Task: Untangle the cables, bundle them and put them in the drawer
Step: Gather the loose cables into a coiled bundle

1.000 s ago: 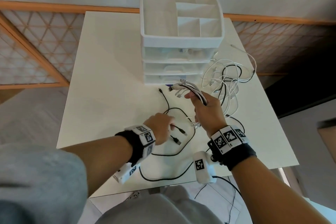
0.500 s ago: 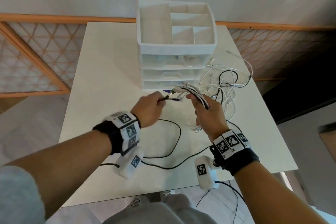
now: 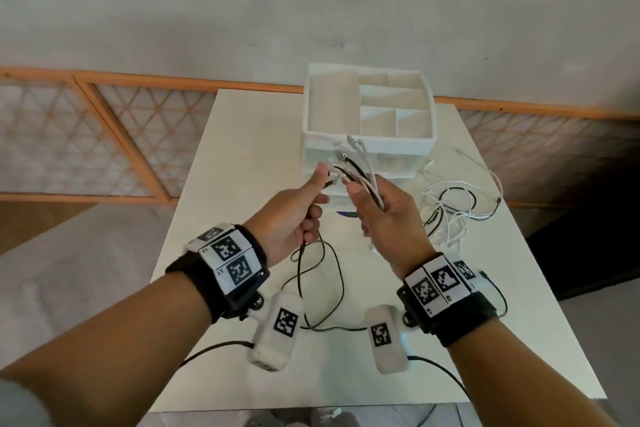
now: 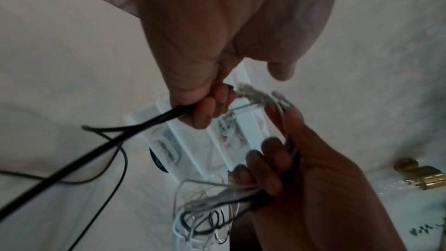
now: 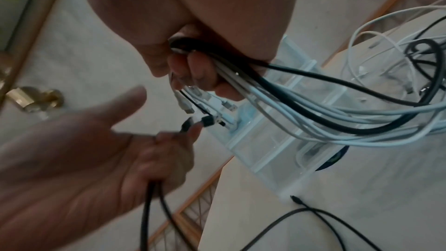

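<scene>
My right hand (image 3: pixel 375 204) is raised in front of the white drawer unit (image 3: pixel 369 128) and grips a bunch of white and black cable ends (image 3: pixel 360 170), plugs pointing up. In the right wrist view the same bunch (image 5: pixel 231 87) runs through my curled fingers and trails right. My left hand (image 3: pixel 301 208) holds a black cable (image 3: pixel 332 274) close beside the bunch, thumb raised; its plug (image 5: pixel 207 120) nearly touches the other plugs. The left wrist view shows the black cable (image 4: pixel 154 119) leaving my left fist. The cable's slack loops down onto the table.
A loose tangle of white and black cables (image 3: pixel 450 211) lies on the white table (image 3: pixel 214 218) right of the drawer unit. The unit's top tray has open compartments; its clear drawers are closed. A wooden lattice rail (image 3: pixel 104 135) runs behind the table.
My left hand picked the black cable's end off the table and brought it up to the bunch. Both hands have risen in front of the drawers.
</scene>
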`<state>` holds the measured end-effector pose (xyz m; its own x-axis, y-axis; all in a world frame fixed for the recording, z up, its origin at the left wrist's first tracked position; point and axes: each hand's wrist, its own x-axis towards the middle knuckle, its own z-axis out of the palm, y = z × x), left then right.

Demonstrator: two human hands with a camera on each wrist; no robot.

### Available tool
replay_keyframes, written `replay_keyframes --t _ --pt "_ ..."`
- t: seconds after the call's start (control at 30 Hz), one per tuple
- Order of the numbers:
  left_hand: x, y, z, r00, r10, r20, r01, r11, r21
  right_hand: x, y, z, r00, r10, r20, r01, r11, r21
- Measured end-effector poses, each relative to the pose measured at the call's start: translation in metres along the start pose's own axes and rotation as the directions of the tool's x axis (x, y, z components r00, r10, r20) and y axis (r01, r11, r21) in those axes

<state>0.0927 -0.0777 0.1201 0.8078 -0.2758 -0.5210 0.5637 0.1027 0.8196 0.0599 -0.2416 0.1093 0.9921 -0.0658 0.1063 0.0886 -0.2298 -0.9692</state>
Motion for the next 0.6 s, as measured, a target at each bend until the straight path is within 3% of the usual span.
replay_keyframes --t 0.1,0.17,0.37,0.47,0.6 --pt "-0.002 0.001 0.009 0.995 0.085 0.046 -0.081 0.993 -0.081 -0.006 0.006 0.016 0.987 -0.070 0.146 0.083 0.993 -0.085" --pt "0.000 0.003 0.011 0.996 0.089 -0.010 -0.090 0.984 -0.156 -0.012 0.011 0.023 0.976 -0.073 0.203 0.101 0.986 -0.131" --pt "0.005 -0.001 0.006 0.986 0.026 -0.164 -0.056 0.982 -0.183 -0.024 0.018 0.024 0.967 -0.121 0.226 0.166 0.967 -0.195" --pt "0.006 0.001 0.001 0.977 0.036 -0.211 -0.081 0.974 -0.210 -0.028 0.028 0.019 0.973 -0.084 0.215 0.134 0.963 -0.233" --pt "0.002 0.002 0.006 0.981 0.061 -0.185 -0.101 0.971 -0.215 -0.024 0.019 0.019 0.943 0.126 0.308 -0.007 0.933 -0.360"
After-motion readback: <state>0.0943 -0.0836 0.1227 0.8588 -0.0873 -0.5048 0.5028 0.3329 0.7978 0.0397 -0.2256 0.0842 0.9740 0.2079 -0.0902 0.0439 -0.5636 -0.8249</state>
